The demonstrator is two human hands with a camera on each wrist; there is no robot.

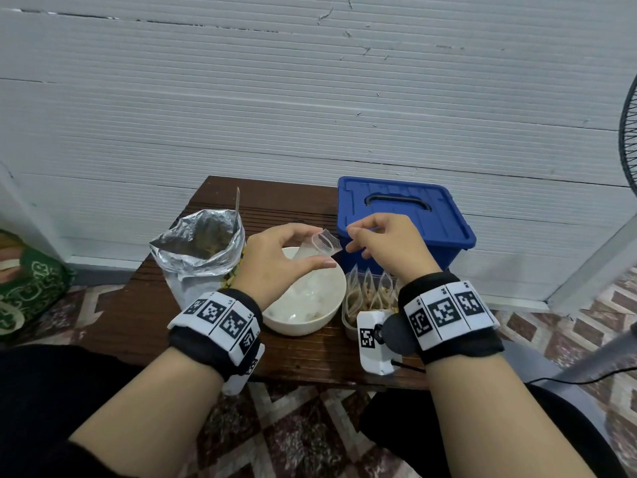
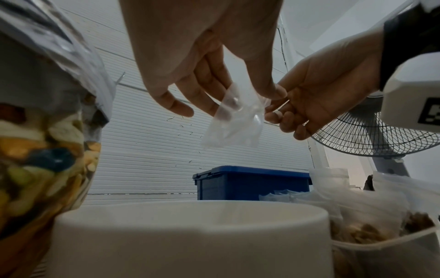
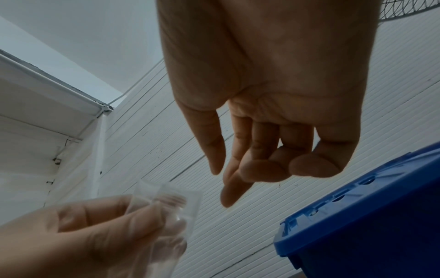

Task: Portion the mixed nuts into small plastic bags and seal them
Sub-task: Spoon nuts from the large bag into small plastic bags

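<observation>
At the far left, on the floor beside the dark brown wooden table (image 1: 144,326), lies a green patterned cloth bundle (image 1: 31,284). On the table's left part stands an open silver foil pouch of mixed nuts (image 1: 200,250), its mouth gaping upward — a thin metal utensil handle (image 1: 237,201) sticks up at its far edge. In the left wrist view, nuts and dried fruit show through the pouch's clear front.

Just right of the pouch sits a round white ceramic bowl (image 1: 320,315), with a few crumpled clear bags inside. Above the bowl the left hand (image 1: 275,257) pinches a small empty clear plastic zip bag (image 1: 322,243) between thumb and fingers; its grip is clamped on the bag, whose mouth is puffed open and turned toward the other hand. The bag hangs in the air, clear of the bowl.

The right hand (image 1: 386,243) hovers just beside the bag's mouth, its fingers loosely curled and its grip holding nothing — from its own wrist camera, a gap shows between fingertips (image 3: 228,199) and bag.

Below that hand, a clear plastic tub (image 1: 351,322) holds upright filled small bags of nuts (image 1: 375,291). Behind it stands a blue lidded plastic storage box (image 1: 406,215) with a dark handle. At the far right edge, a black wire fan guard (image 1: 629,132) shows.
</observation>
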